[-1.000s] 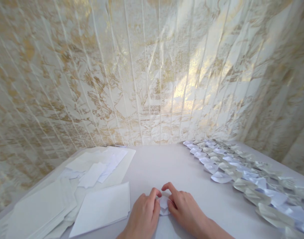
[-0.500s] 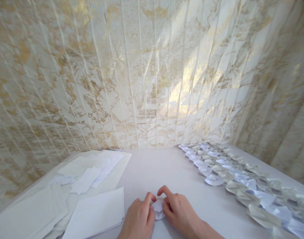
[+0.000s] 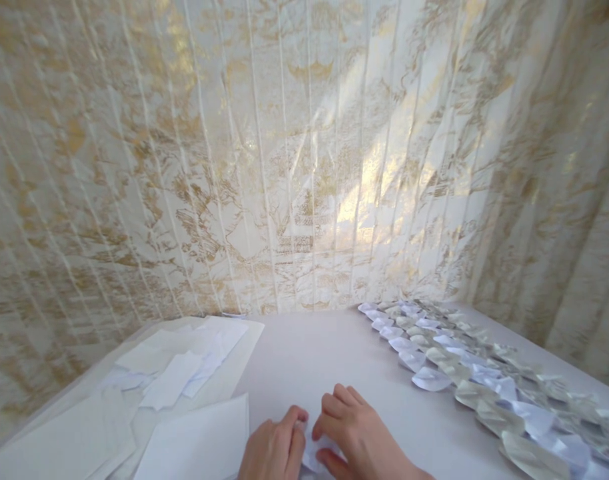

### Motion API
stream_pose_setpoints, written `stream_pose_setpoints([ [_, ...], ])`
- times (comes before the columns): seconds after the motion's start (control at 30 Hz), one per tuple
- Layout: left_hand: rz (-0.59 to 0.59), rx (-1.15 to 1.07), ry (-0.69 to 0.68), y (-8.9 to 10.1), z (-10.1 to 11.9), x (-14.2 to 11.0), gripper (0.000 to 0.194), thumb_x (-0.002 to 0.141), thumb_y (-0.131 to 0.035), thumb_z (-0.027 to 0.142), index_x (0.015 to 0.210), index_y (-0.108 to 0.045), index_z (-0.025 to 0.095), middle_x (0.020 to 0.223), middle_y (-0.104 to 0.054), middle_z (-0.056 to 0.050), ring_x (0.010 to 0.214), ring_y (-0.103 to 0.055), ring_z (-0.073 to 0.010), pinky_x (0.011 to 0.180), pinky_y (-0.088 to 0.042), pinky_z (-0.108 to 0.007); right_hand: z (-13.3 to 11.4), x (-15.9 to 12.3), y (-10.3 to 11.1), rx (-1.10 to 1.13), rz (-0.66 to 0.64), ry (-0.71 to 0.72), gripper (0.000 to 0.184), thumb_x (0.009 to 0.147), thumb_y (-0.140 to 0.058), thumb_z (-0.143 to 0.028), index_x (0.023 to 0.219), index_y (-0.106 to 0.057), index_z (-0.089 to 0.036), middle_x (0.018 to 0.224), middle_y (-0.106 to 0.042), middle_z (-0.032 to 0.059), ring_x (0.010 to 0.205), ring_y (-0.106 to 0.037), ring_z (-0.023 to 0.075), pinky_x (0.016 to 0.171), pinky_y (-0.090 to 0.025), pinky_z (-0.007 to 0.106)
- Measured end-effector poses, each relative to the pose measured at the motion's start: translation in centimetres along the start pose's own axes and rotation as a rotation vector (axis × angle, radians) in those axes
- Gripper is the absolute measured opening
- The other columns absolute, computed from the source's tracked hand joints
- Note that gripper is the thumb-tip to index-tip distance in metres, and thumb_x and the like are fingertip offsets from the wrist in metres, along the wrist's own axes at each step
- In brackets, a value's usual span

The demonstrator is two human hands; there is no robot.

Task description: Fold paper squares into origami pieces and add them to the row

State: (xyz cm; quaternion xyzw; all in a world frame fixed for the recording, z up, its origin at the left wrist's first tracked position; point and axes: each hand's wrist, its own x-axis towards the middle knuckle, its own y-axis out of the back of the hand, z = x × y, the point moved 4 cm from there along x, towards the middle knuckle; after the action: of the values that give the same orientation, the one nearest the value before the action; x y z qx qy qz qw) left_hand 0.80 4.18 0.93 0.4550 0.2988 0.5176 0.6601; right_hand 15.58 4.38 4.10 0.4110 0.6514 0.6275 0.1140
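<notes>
A small folded white paper [image 3: 312, 459] lies on the table between my hands at the bottom centre, its lower part cut off by the frame edge. With thumb and index finger together, my left hand [image 3: 275, 445] pinches its left edge. My right hand [image 3: 353, 433] curls over the right side, index finger and thumb resting on the paper with a small gap between them. The fingers cover much of the fold, so its full shape is hidden.
Flat white sheets [image 3: 197, 433] are stacked left of my hands. Behind them are loose paper pieces [image 3: 172, 379] and another stack [image 3: 59, 437]. Rows of folded white and greyish paper pieces [image 3: 497, 413] run along the right side. A patterned curtain [image 3: 304, 167] hangs behind the table.
The view has tilted up slightly, so the table sits lower. My right hand's index finger has come down from its raised bend to the paper, and the fingers have shifted over it.
</notes>
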Motion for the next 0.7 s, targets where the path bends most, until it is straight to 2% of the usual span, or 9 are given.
stream_pose_setpoints([
  [0.07,0.032,-0.077,0.001,-0.1,-0.4,0.1,0.043,0.097,-0.02,0.023,0.113,-0.059,0.025,0.087,-0.076,-0.003,0.086,-0.072,-0.0209,0.073,-0.046,-0.028,-0.3,0.1,-1.6,-0.151,0.025,0.134,0.02,0.07,-0.083,-0.031,0.076,-0.066,-0.021,0.081,-0.067,0.0001,0.077,-0.053,0.0202,0.067,-0.035,0.03],
  [0.1,0.045,-0.109,0.004,-0.1,-0.6,0.2,0.042,0.097,-0.019,0.023,0.113,-0.059,0.024,0.089,-0.076,-0.003,0.087,-0.072,-0.0204,0.074,-0.046,-0.027,-0.4,0.2,-2.3,-0.214,0.066,0.166,0.022,0.071,-0.083,-0.032,0.071,-0.064,-0.02,0.078,-0.066,0.0001,0.076,-0.051,0.02,0.066,-0.033,0.031],
  [0.17,0.062,-0.155,0.013,-0.3,-0.9,0.3,0.042,0.096,-0.019,0.022,0.111,-0.059,0.024,0.091,-0.076,-0.003,0.088,-0.072,-0.0196,0.075,-0.047,-0.027,-0.4,0.1,-3.1,-0.293,0.143,0.193,0.023,0.074,-0.081,-0.025,0.066,-0.06,-0.019,0.071,-0.064,-0.0008,0.072,-0.049,0.0187,0.064,-0.031,0.032],
  [0.23,0.078,-0.178,0.016,-0.3,-1.0,0.3,0.041,0.096,-0.021,0.021,0.107,-0.06,0.024,0.092,-0.076,-0.003,0.087,-0.071,-0.0185,0.074,-0.046,-0.025,-0.4,0.0,-3.0,-0.313,0.166,0.161,0.022,0.077,-0.077,-0.018,0.065,-0.059,-0.019,0.07,-0.063,-0.0009,0.07,-0.047,0.0184,0.065,-0.03,0.032],
  [0.3,0.096,-0.17,0.018,-0.3,-0.9,0.2,0.04,0.096,-0.023,0.019,0.105,-0.061,0.026,0.088,-0.075,-0.001,0.085,-0.071,-0.018,0.073,-0.046,-0.025,0.1,-0.4,-1.7,-0.307,0.12,0.063,0.019,0.077,-0.074,-0.013,0.068,-0.059,-0.02,0.073,-0.064,-0.0003,0.073,-0.049,0.0193,0.067,-0.031,0.033],
  [0.4,0.087,-0.115,0.031,-0.2,-0.5,0.1,0.041,0.096,-0.023,0.02,0.105,-0.063,0.026,0.08,-0.073,-0.001,0.081,-0.069,-0.02,0.073,-0.045,-0.027,1.6,-1.6,1.4,-0.351,0.013,-0.065,0.017,0.076,-0.068,-0.006,0.073,-0.062,-0.021,0.077,-0.066,0.0013,0.077,-0.052,0.0216,0.07,-0.031,0.035],
  [0.53,0.049,-0.074,0.051,-0.1,-0.1,0.0,0.042,0.096,-0.023,0.02,0.106,-0.063,0.025,0.073,-0.069,-0.001,0.078,-0.067,-0.0208,0.07,-0.044,-0.028,6.0,-4.3,5.6,-0.493,-0.081,-0.187,0.022,0.079,-0.059,0.0,0.071,-0.064,-0.02,0.075,-0.069,0.0042,0.076,-0.056,0.0238,0.072,-0.032,0.038],
  [0.6,0.04,-0.063,0.051,-0.2,0.0,0.1,0.043,0.096,-0.022,0.02,0.106,-0.064,0.025,0.072,-0.069,-0.002,0.078,-0.067,-0.0212,0.07,-0.043,-0.029,8.6,-6.0,6.8,-0.551,-0.104,-0.239,0.024,0.082,-0.057,-0.001,0.069,-0.063,-0.02,0.073,-0.07,0.0054,0.076,-0.058,0.0253,0.071,-0.032,0.039],
  [0.7,0.031,-0.05,0.048,-0.3,0.0,0.1,0.044,0.096,-0.022,0.02,0.105,-0.065,0.025,0.076,-0.071,-0.003,0.08,-0.067,-0.0231,0.072,-0.044,-0.031,11.7,-8.5,7.2,-0.604,-0.114,-0.258,0.023,0.083,-0.057,-0.003,0.069,-0.062,-0.021,0.071,-0.07,0.0059,0.075,-0.059,0.0266,0.071,-0.032,0.039],
])
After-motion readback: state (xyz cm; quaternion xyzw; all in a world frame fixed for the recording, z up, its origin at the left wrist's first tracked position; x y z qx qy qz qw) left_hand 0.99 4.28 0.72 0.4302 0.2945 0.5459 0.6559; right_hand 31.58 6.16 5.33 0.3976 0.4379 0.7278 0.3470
